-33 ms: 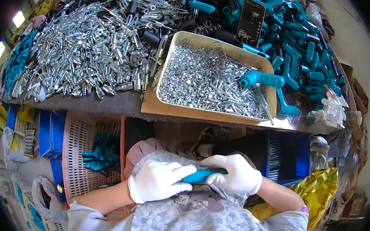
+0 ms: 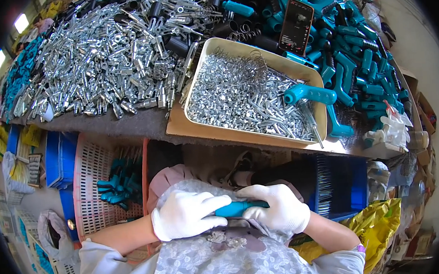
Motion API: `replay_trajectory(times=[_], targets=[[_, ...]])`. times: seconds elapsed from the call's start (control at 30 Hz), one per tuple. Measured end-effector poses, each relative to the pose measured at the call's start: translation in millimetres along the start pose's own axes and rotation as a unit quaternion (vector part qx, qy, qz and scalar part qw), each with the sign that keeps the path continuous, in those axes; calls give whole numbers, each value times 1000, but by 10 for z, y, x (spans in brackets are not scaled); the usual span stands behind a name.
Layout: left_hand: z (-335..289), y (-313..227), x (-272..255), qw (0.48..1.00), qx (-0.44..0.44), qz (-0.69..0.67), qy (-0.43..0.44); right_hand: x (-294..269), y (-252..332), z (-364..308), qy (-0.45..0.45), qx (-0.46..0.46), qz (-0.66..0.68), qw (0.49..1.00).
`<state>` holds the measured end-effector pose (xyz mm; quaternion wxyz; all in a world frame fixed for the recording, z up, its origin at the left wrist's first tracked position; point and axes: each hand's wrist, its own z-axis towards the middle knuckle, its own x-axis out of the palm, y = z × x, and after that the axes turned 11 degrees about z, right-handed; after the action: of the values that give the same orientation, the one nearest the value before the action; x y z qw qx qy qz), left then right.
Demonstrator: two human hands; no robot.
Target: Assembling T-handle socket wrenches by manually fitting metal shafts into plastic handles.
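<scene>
Both my hands wear white gloves and meet in front of my apron, over my lap. A teal plastic handle (image 2: 230, 209) lies sideways between them, much like the handles piled on the bench. My left hand (image 2: 185, 214) is closed round its left end, with the thumb and fingers showing on either side. At the other end my right hand (image 2: 281, 210) grips it, fingers curled over the top and thumb below. The gloves hide both ends of the handle, so I cannot tell what sits in them.
On the bench, a cream tray (image 2: 322, 124) holds small metal parts, springs and a teal pistol-shaped handle (image 2: 310, 94). Metal fittings (image 2: 97, 59) heap at left, teal handles (image 2: 347, 74) at right beneath a phone (image 2: 297, 27). Below stand a pink basket (image 2: 85, 197) and a blue bin (image 2: 355, 191).
</scene>
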<state>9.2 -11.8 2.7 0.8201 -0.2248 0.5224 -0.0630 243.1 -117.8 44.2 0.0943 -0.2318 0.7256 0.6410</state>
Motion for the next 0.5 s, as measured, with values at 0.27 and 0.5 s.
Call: replay_trajectory(times=[0.27, 0.5], targets=[[1, -30, 70, 1000, -7, 7, -2, -26, -175, 40, 75, 118, 223, 965], [150, -2, 189, 999, -6, -48, -16, -180, 24, 241, 87, 154, 208, 962]])
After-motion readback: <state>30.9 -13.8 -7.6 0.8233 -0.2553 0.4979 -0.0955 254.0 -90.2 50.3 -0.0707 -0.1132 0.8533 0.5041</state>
